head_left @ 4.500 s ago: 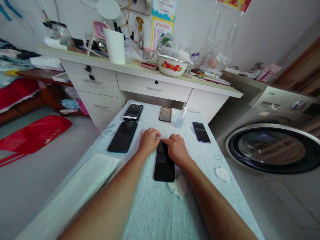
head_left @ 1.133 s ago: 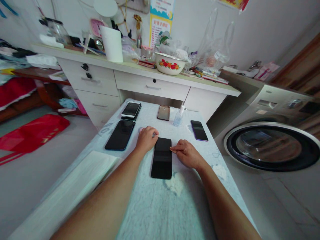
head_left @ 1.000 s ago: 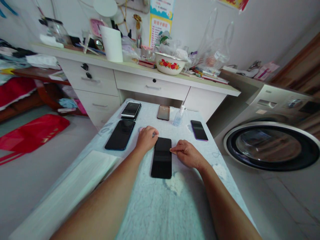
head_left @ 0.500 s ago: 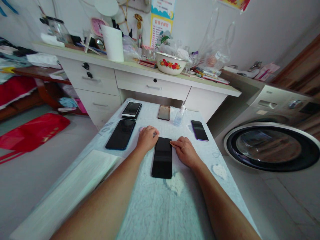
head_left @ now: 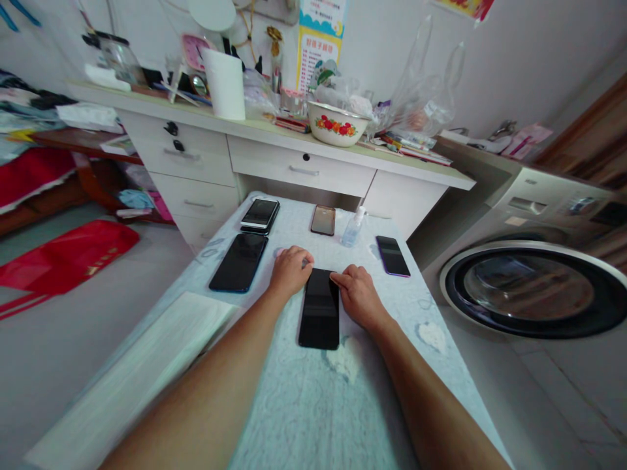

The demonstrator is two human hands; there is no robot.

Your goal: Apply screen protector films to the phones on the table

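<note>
A black phone lies screen up on the cloth-covered table. At its upper left corner is my left hand, its fingers curled round something small and greyish that I cannot make out. My right hand rests at the phone's upper right corner, fingers folded together, with the fingertips touching the screen's edge; nothing can be seen held in it. A larger dark phone lies to the left, below a stack of phones. A brown phone case and a clear spray bottle are farther back.
Near the right edge lies a purple-edged phone. A long pale board or box lies along the left side, under my left forearm. Behind is a white desk bearing a flowered bowl; a washing machine stands right.
My right hand has shifted slightly left, its fingertips now over the phone's upper right corner. My left hand has hardly moved. The whole view has shifted slightly.
</note>
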